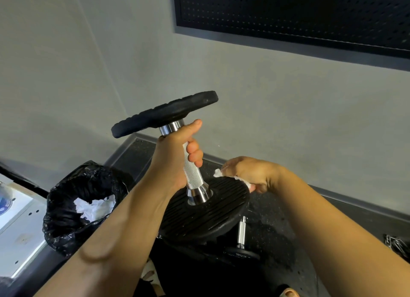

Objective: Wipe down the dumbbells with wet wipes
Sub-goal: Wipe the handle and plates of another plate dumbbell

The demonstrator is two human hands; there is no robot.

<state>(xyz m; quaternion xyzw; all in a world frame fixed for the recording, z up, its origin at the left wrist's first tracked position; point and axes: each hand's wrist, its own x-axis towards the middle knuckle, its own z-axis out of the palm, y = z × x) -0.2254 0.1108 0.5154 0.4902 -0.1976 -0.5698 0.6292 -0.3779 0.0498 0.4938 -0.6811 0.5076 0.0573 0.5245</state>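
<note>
In the centre of the frame the left hand (175,157) is closed round the knurled handle of the dumbbell (192,172), thumb up against the chrome collar, and holds it off the floor nearly upright, leaning a little to the left. The upper plate (164,115) stands above the fist and the lower plate (199,217) below it. The right hand (248,172), right of centre, has its fingers curled round a bunched wet wipe (218,173) and presses it on the far rim of the lower plate. The chief risk, as I judge it, is the one-handed hold. The weight hangs from a single fist, and a push from the wipe at the rim acts far from the handle, so it could twist the bar in the palm. If moisture reaches the handle the grip would be less sure. A slip would drop the dumbbell onto the second dumbbell (241,232) lying on the dark floor (277,230) just below it. A lesser risk is uneven cleaning, since the ribbed inner face of the lower plate could trap dirt that a bunched wipe skims over. The black bin bag (66,208) in the lower left, with used wipes (93,208) inside, sits across the body from the wiping hand, so discarding would mean a reach past the raised weight.
</note>
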